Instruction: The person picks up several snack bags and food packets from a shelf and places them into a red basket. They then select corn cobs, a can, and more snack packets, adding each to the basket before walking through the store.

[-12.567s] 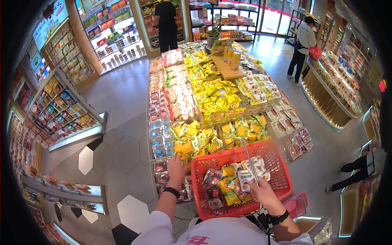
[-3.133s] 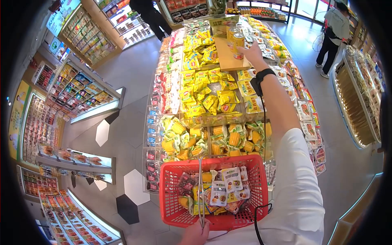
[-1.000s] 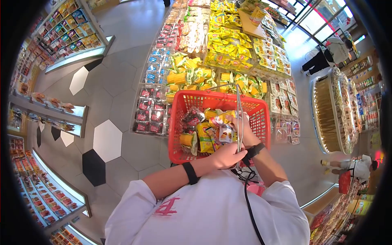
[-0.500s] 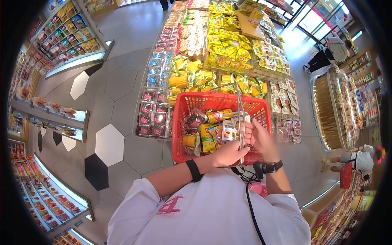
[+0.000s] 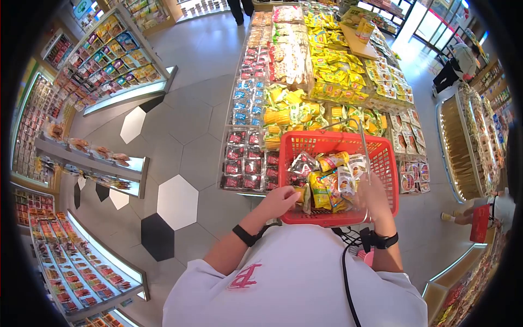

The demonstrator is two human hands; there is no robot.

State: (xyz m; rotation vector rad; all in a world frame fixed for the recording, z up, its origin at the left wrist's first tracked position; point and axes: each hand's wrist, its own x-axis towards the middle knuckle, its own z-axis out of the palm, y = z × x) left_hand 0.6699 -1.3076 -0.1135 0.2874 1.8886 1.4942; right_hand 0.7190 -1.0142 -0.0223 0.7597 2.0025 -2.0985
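Note:
A red plastic shopping basket is in front of my body, holding several snack packs. Among them are a yellow pouch, white packs, a dark-red clear pack and a corn pack. My left hand is over the basket's near left side, fingertips close to the corn pack, loosely open. My right hand, partly blurred, is closed at the thin metal basket handle, which stands raised across the basket.
A display table ahead bears packed corn, yellow snack bags and dark-red packs. Shelves line the left. A rounded counter stands right. People are at the right, one with a red basket.
My left hand has moved left from the handle to the basket's left side. The right hand stays by the handle. The whole view has shifted, with the basket now further right.

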